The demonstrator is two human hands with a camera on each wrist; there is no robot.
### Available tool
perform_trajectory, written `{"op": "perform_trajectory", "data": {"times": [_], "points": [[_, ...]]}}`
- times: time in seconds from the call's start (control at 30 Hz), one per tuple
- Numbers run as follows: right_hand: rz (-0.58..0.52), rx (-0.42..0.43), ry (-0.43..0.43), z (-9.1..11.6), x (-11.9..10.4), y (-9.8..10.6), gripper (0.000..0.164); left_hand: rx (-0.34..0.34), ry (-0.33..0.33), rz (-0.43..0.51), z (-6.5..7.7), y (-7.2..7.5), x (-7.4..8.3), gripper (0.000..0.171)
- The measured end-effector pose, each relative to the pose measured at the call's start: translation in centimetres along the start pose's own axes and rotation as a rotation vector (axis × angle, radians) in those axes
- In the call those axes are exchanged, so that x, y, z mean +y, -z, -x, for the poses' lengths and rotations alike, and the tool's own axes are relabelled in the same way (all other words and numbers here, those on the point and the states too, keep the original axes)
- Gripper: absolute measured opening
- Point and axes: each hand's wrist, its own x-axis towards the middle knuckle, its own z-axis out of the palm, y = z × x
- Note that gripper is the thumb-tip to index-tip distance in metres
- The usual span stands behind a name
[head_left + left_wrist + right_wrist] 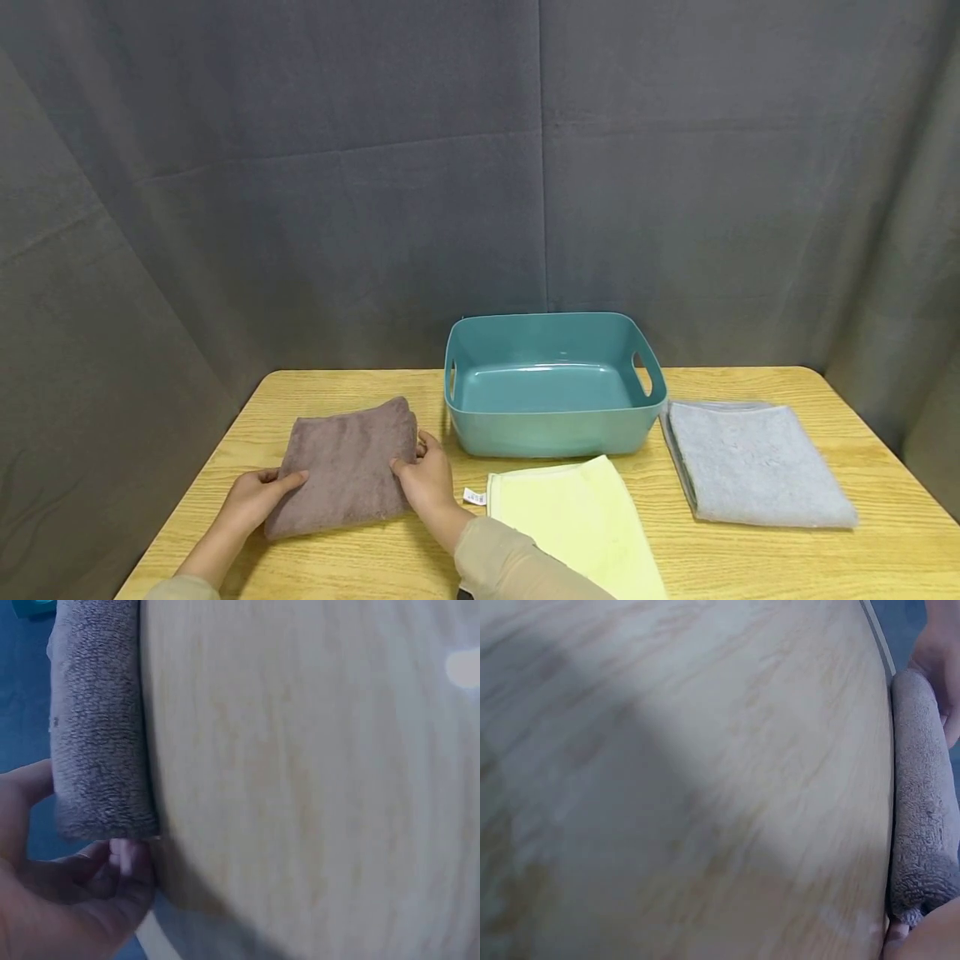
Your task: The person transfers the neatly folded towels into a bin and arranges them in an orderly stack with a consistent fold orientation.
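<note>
Left hand (255,498) and right hand (429,482) pinch opposite sides of a brown towel (345,471), each with the thumb on top and fingers curled at the edge. The towel is at the left of the surface (720,558), apart from the tub (555,435); whether it is lifted slightly or resting there, I cannot tell.

Its folding looks done or nearly so: it makes a compact rectangle, though neither hand has let go. A grey towel (757,467) lies folded at the right, its layers slightly out of line. A yellow towel (566,517) lies flat in front of the tub, partly behind a sleeve (498,550) and cut off below, so how far it is folded is unclear. All three towels are outside the tub.

Only the head view shows the tub whole and the other two towels. The left wrist view gives the brown towel's near side as a thick, rounded fold, with fingertips against its end. The right wrist view looks along that same fold and shows a dark crease at its nearer end.
</note>
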Motion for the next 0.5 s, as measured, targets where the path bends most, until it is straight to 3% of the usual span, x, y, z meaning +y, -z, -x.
{"op": "perform_trajectory", "data": {"times": [0.17, 0.5], "points": [[0.025, -0.004, -0.010, 0.19, -0.22, -0.13, 0.056, -0.026, 0.007, -0.006, 0.30, 0.16, 0.16, 0.082], [0.029, 0.015, -0.006, 0.35, -0.33, -0.23, 0.048, -0.042, 0.012, 0.129, 0.54, 0.63, -0.40, 0.080]]}}
